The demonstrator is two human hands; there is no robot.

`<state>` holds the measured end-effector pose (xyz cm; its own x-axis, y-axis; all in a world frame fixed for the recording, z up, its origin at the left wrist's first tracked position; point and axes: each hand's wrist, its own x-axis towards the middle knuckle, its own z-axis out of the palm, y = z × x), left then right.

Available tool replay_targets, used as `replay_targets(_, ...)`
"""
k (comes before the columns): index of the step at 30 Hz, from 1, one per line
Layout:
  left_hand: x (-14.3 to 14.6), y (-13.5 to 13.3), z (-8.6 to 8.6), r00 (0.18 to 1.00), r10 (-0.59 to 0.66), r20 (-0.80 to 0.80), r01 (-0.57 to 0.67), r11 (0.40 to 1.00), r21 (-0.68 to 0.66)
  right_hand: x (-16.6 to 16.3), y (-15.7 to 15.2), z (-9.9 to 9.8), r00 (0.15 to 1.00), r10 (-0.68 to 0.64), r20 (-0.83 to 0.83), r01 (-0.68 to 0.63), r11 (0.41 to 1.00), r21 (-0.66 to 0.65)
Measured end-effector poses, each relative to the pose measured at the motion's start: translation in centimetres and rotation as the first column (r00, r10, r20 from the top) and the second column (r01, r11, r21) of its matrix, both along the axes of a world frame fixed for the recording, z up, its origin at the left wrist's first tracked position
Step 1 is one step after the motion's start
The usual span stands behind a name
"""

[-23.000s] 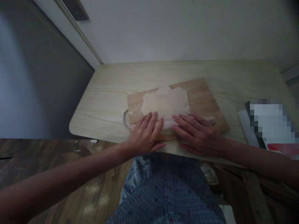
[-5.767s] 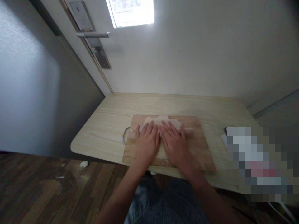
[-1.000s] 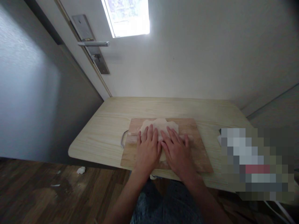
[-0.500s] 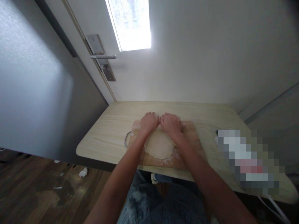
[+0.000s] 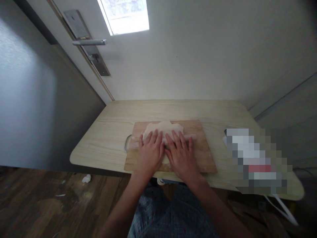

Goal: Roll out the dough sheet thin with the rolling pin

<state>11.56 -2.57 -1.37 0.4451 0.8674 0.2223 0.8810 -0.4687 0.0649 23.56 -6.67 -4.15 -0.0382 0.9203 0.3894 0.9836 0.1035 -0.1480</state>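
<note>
A flat sheet of pale dough [image 5: 163, 127] lies on a wooden cutting board [image 5: 204, 153]. Across it lies a thin pale rolling pin [image 5: 193, 136]; only its two ends show beside my hands. My left hand [image 5: 150, 153] and my right hand [image 5: 182, 155] rest side by side on the pin, palms down and fingers stretched flat, pressing it into the dough. The far edge of the dough shows beyond my fingertips. The near part is hidden under my hands.
The board has a metal loop handle [image 5: 126, 144] on its left and sits on a light wooden table [image 5: 109, 132] against a white wall. A blurred object [image 5: 252, 158] lies at the table's right end. A door with a lever handle [image 5: 89, 42] stands at the back left.
Half a second ago both hands were at the board's far edge, with the dough bare in front of them. They have drawn the pin back toward me over the dough.
</note>
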Motion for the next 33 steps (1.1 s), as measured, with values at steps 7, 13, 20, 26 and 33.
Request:
replay_targets(7, 0.9, 8.9, 0.7, 0.987, -0.140, -0.077, 0.121, 0.970, -0.212, 0.4, 7.1, 1.6, 0.999, -0.024, -0.027, 0.023, 1.000, -0.019)
replay_targets(13, 1.0, 12.4, 1.2, 0.998, -0.021, -0.052, 0.009, 0.976, -0.217, 0.0, 10.7, 3.0, 0.999, -0.045, -0.026, 0.042, 0.995, -0.090)
replay_targets(20, 0.8, 4.0, 0.2, 1.000, 0.012, 0.018, -0.013, 0.999, 0.031, 0.5, 4.5, 1.2, 0.999, 0.017, -0.030, -0.018, 0.999, -0.031)
replay_targets(26, 0.6, 0.1, -1.1, 0.998, 0.009, 0.059, -0.012, 0.998, 0.058, 1.5, 0.2, 0.3, 0.997, 0.056, -0.060, -0.058, 0.997, -0.046)
replay_targets(33, 1.7, 8.1, 0.3, 0.988, 0.156, 0.014, -0.156, 0.988, -0.001, 0.6, 8.4, 1.9, 0.998, -0.037, -0.059, 0.033, 0.997, -0.063)
